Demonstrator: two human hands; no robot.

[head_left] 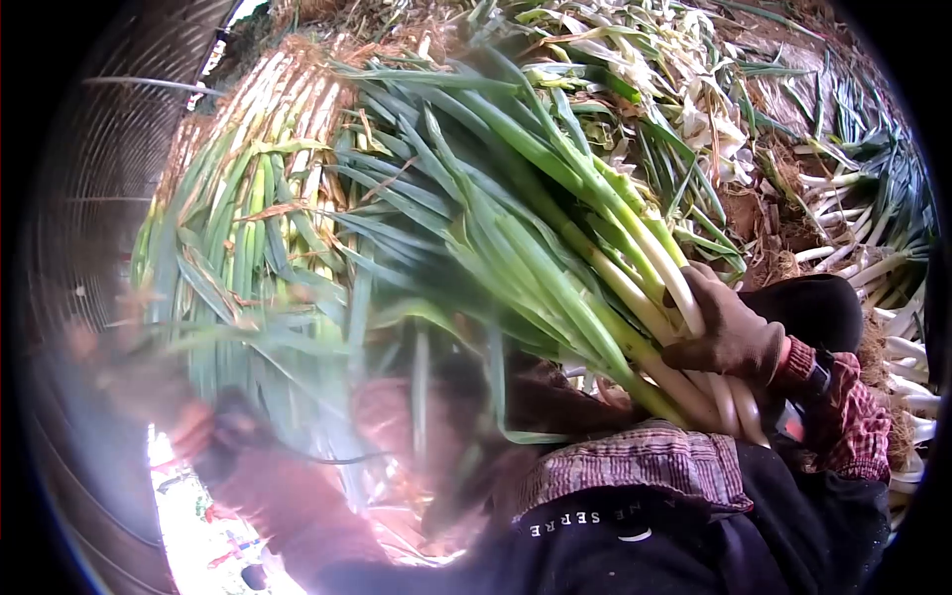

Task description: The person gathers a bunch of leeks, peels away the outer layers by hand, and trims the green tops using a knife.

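My right hand [729,327], in a brown glove, is closed round the white stalks of a bunch of green onions [605,258] at the right of centre. Their green leaves fan out toward the upper left. At the lower left my left hand [213,426] is smeared by motion, and its fingers cannot be made out. Blurred leaves lie near it. Beyond the left hand, a large pile of long green onions [248,208] lies with its roots toward the top.
Loose peeled leaves [684,79] are heaped at the upper right. More green onions with white stems [863,218] lie along the right edge. A ribbed, curved wall [89,208] stands on the left. Dark-clothed legs are below the bunch.
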